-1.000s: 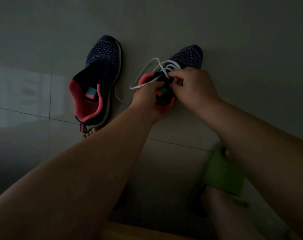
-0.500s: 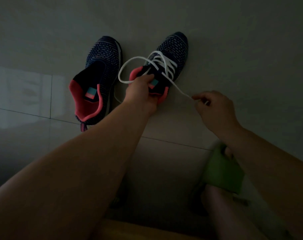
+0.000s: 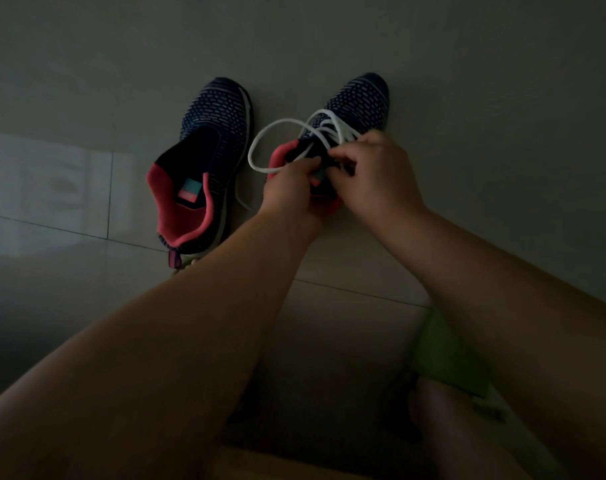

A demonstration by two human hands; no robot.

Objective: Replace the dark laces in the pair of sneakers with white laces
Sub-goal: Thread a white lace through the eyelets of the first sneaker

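White lace (image 3: 324, 130), threaded across right-hand sneaker (image 3: 358, 102) on tiled floor (image 3: 467, 98), one long loop slack to its left; second sneaker (image 3: 211, 140) just beside, unlaced, set aside out of working space. Left hand (image 3: 291, 192) closed on collar and lace end, pinning shoe steady; right hand (image 3: 377, 174) pinched together at top eyelets, probably feeding lace end through. Dim light; exact eyelet not discernible.

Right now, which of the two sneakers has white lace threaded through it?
The right sneaker, under both hands; white lace crosses its eyelets. The left sneaker shows none threaded.
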